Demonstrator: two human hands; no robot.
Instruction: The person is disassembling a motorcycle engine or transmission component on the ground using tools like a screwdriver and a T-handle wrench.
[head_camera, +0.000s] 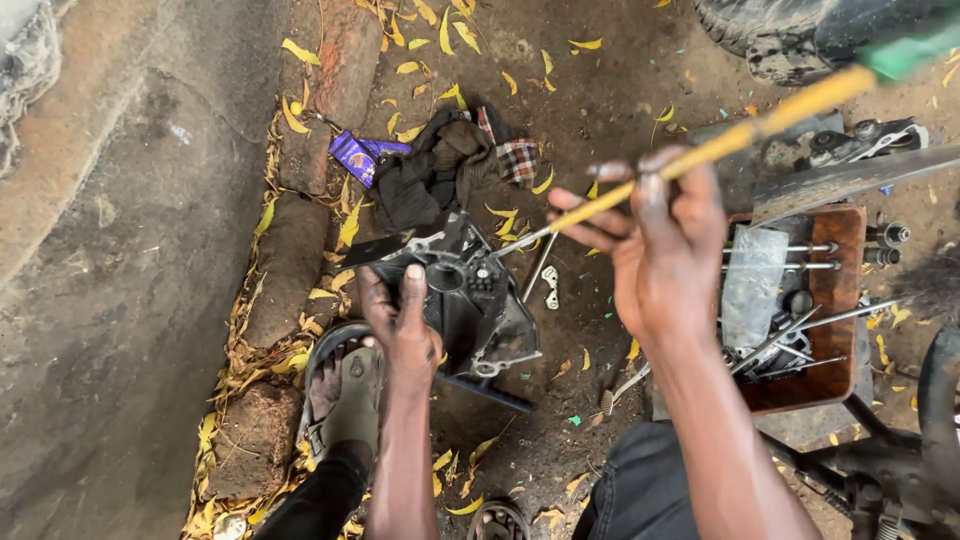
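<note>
A dark, greasy engine casing (470, 305) lies on the dirt ground in the middle. My left hand (400, 325) grips its left edge, thumb on top. My right hand (660, 235) is closed around a long screwdriver with a yellow shaft-handle and green end (760, 120). Its metal tip (505, 250) reaches down to the top of the casing.
A brown wooden tray (840, 290) with long bolts and tools sits at the right. A bundle of dark rags (450, 165) and a purple wrapper (360, 155) lie behind the casing. Stone kerb blocks (285, 265) run along the left. My sandalled foot (345, 385) rests below-left. A tyre (770, 35) is top right.
</note>
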